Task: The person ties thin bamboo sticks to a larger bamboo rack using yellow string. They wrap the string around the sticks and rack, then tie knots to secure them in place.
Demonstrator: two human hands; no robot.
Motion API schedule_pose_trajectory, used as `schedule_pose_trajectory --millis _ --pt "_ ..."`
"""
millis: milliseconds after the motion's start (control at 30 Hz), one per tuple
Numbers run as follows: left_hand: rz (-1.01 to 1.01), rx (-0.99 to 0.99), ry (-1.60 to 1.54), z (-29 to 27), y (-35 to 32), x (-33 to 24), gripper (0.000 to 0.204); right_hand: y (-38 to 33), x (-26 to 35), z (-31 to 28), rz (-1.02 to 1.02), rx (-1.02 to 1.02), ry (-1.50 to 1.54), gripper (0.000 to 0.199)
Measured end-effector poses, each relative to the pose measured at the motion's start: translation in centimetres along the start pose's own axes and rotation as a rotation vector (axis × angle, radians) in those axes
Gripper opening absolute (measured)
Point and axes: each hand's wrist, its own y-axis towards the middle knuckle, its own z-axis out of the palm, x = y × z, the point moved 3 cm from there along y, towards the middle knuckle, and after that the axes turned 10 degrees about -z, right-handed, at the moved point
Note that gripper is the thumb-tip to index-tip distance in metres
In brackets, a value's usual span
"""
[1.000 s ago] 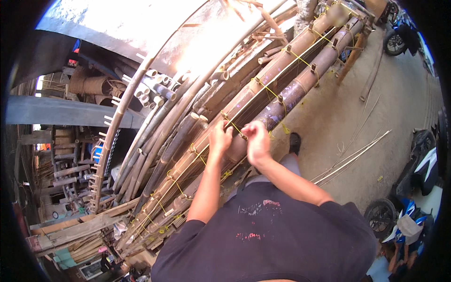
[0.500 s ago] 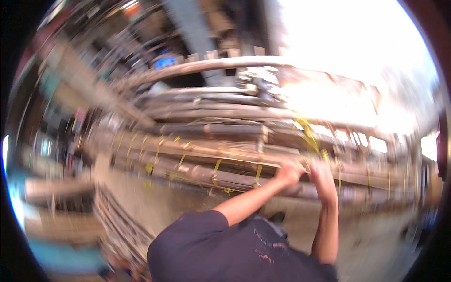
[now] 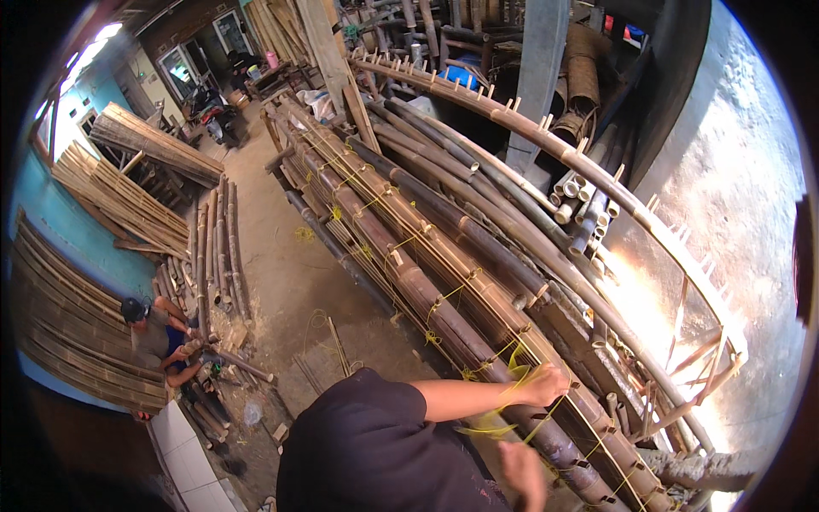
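My left hand is closed at the edge of a long bamboo bundle, with a loop of yellow strapping running from its fingers. More of the strapping trails, smeared, below my left wrist. My right hand is lower down, apart from the bundle and close to my body; motion blurs its fingers. A brown bamboo pole runs along the bundle's near side. Beside it lie thin split slats, tied at intervals with yellow cord.
Beyond the bundle lie more bamboo poles and a long pegged bamboo rail. A grey post stands behind them. At left, a seated person handles a piece of bamboo near stacked slats. A motorbike is parked farther back.
The view has turned, so the bundle now runs diagonally. My right hand has come away from the bundle toward my body, while my left hand remains at it.
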Motion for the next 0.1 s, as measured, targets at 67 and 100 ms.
schedule_pose_trajectory --millis 67,100 --pt "-0.027 0.038 -0.044 -0.8 -0.4 -0.7 0.021 0.8 -6.2 7.1 0.028 -0.195 -0.059 0.031" --pt "-0.095 0.033 -0.067 -1.0 -0.6 -0.6 0.021 0.9 -7.6 8.3 0.004 -0.314 -0.093 0.032"
